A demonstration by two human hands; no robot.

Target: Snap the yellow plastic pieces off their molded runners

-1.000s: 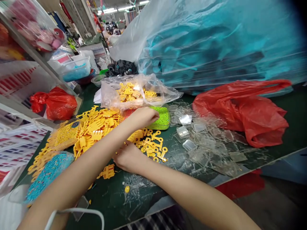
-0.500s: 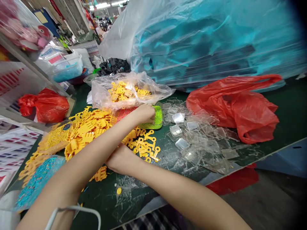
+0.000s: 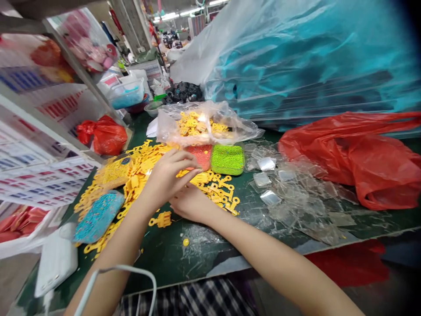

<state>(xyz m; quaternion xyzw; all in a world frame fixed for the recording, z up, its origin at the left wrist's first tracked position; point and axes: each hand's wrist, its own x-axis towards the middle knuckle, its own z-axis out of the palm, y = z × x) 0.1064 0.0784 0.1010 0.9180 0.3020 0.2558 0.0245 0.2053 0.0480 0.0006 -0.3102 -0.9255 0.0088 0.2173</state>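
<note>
My left hand (image 3: pixel 169 175) is above the pile of yellow plastic parts (image 3: pixel 144 164), its thumb and fingers drawn together in a pinch. Whatever lies between those fingertips is too small to make out. Just below and to the right, my right hand (image 3: pixel 190 202) is curled closed close to the left fingers, and anything it grips is hidden. Behind the hands are a tray of small red pieces (image 3: pixel 202 154) and a tray of small green pieces (image 3: pixel 227 159). Loose yellow ring-ended parts (image 3: pixel 226 188) lie right of my right hand.
Clear flat plastic pieces (image 3: pixel 286 188) and a red bag (image 3: pixel 355 153) cover the right side. A clear bag of yellow parts (image 3: pixel 204 125) sits behind. A tray of blue bits (image 3: pixel 98 217), a white power bank (image 3: pixel 57 256) and a cable (image 3: pixel 120 268) are at left.
My left hand has come back from the green tray to beside my right hand, uncovering the green pieces. The view has shifted, so the table appears further right.
</note>
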